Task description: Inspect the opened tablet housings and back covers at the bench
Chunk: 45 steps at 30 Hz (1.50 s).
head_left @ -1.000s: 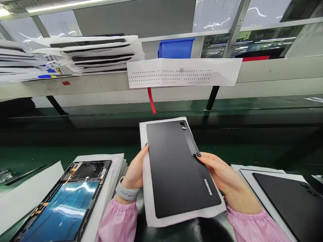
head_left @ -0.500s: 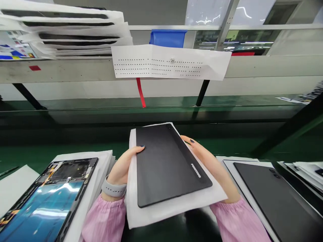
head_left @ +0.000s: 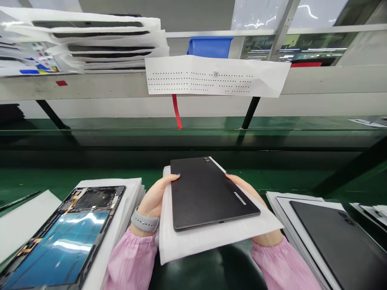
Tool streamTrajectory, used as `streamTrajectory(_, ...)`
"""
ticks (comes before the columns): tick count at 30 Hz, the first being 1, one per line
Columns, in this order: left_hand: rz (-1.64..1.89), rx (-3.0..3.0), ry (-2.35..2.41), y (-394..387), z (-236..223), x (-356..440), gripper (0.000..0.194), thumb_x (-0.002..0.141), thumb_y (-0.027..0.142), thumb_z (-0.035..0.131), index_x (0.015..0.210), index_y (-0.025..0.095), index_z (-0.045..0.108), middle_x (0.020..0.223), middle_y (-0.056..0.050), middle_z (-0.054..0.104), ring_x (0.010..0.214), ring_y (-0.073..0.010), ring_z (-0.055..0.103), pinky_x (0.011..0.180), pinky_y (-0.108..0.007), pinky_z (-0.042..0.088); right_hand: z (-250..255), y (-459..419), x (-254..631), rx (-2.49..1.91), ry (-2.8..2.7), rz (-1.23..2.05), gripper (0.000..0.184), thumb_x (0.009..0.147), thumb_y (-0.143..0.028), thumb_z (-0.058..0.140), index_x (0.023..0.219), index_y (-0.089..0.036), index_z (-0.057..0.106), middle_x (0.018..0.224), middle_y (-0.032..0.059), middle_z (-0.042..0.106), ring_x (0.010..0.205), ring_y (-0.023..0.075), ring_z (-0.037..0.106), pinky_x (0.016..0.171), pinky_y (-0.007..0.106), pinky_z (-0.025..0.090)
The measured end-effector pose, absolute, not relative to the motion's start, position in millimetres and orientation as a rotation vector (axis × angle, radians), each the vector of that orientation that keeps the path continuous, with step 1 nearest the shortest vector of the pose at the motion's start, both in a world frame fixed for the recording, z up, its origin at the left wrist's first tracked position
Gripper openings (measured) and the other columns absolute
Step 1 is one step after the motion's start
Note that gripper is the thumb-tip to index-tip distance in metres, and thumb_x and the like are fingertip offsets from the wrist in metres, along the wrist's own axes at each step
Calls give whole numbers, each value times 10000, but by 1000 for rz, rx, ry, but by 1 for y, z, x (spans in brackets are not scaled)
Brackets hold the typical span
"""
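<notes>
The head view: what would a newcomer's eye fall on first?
Probably the dark tablet, held by the left hand and right hand on a white sheet, lower centre. Next comes the shiny blue panel in an opened device, lower left. A blue container stands out at top centre.

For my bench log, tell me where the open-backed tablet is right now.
In the head view, the open-backed tablet lies at the lower left on a stack of white sheets, just left of the person's left hand.
</notes>
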<state>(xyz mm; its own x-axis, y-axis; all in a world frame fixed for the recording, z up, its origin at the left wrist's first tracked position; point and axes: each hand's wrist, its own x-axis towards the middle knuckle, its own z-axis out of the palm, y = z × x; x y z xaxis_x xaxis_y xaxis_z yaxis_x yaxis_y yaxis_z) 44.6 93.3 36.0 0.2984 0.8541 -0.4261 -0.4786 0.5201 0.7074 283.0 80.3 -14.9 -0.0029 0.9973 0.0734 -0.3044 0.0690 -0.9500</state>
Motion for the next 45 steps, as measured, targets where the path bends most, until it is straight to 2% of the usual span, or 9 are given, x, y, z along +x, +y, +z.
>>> streamTrajectory(4,1074,718,787,85,29,48,345,943,346,555,1166,149,729,995,-72,804,784,-221,741,732,-292,568,-27,114,268,-909,-871,1749,109,731,-205,689,795,-164,767,775,86,783,697,239,724,652,338,588)
streamTrajectory(9,994,1052,709,78,22,51,377,804,419,799,1135,242,770,1040,-25,781,857,-197,682,731,-248,516,-51,126,232,-843,-751,1904,34,660,-186,666,630,-171,661,597,17,682,525,145,619,555,257,527)
streamTrajectory(12,930,1206,729,79,18,48,333,863,418,748,1172,292,757,1019,4,772,892,-173,641,761,-229,485,-60,124,222,-833,-733,1943,127,680,-238,693,596,-188,613,551,5,627,474,142,568,504,270,484)
streamTrajectory(16,892,1395,728,80,18,44,339,923,447,662,1248,362,705,1170,25,747,1073,-203,620,904,-266,467,-56,120,223,-836,-725,1902,131,664,-252,719,614,-193,613,582,7,626,513,148,574,524,271,478)
streamTrajectory(21,917,1477,635,78,25,45,355,901,450,691,1245,363,706,1248,16,724,1184,-239,606,1013,-308,446,-42,117,230,-872,-765,1723,134,579,-217,712,594,-191,581,598,-9,606,552,149,556,542,275,471)
streamTrajectory(26,989,1440,722,76,26,47,455,755,455,832,1167,286,740,1118,-28,766,1106,-289,656,949,-353,516,-32,115,240,-928,-822,1293,132,640,-231,651,767,-200,668,746,-5,668,702,180,572,639,282,465)
streamTrajectory(33,1100,1482,956,76,20,48,344,784,336,810,1101,217,750,1142,-86,762,1115,-346,648,970,-423,500,-24,105,258,-868,-953,678,133,729,-203,688,851,-247,662,827,-6,635,854,228,557,810,337,422)
streamTrajectory(37,1091,1693,903,71,37,53,147,825,362,763,882,227,757,905,-61,719,848,-276,645,762,-354,497,-18,99,261,-719,-1091,505,50,840,-207,659,824,-253,645,834,6,601,815,221,554,824,363,437)
streamTrajectory(45,1146,1703,711,71,33,54,287,868,506,688,812,227,723,903,-63,686,833,-245,616,753,-333,484,-17,96,260,-615,-1177,370,98,842,-189,638,820,-274,595,795,-5,570,802,215,566,805,361,489)
